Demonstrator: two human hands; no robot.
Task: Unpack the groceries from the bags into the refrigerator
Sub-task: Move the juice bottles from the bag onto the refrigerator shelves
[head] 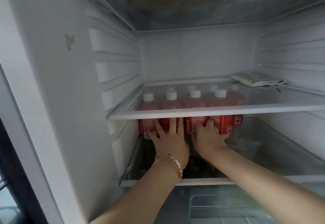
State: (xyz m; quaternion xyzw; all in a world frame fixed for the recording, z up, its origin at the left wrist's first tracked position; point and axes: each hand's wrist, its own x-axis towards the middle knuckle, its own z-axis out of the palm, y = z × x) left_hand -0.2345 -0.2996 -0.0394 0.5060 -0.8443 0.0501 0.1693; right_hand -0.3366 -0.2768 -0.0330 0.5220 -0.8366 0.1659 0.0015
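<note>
Both forearms are bare, and a thin twisted metal bracelet (173, 158), pale gold with silvery glints, circles the wrist just behind the left hand (169, 141).

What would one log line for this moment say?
left hand: presses bottle pack | right hand: on pack | place: under glass shelf

I see a pack of red-labelled bottles (196, 122), white-capped, standing upright in rows in the refrigerator (193, 56), on the lower glass shelf (202, 181) near its left edge, under the middle shelf (211, 112).
</note>
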